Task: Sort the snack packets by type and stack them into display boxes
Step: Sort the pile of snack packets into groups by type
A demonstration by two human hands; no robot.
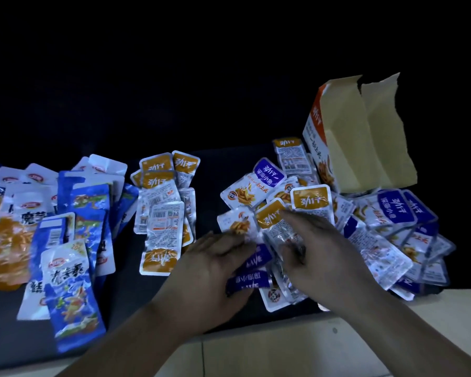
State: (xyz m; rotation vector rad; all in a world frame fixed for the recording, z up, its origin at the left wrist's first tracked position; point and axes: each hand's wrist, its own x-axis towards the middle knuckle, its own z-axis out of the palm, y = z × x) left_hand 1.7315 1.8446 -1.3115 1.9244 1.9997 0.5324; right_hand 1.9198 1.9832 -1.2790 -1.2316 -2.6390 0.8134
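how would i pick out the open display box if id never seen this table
Look to the far right of the dark table, behind the mixed heap of purple and orange packets. The display box stands there upright, white and orange outside with torn tan flaps raised. It is the only cardboard item and the tallest thing in view.

Both hands [256, 270] in mixed packet pile [378, 235]; open box [346, 148] behind.

Display box [314, 131]: orange/white outside, plain tan inside. Small packets: silver w/ mustard-yellow bands [310, 197] or purple bands [269, 172]. Long packets at left: blue/white [71, 292], some orange [3, 240]. Table [215, 170] black; floor tiles [283, 355] pale beige.
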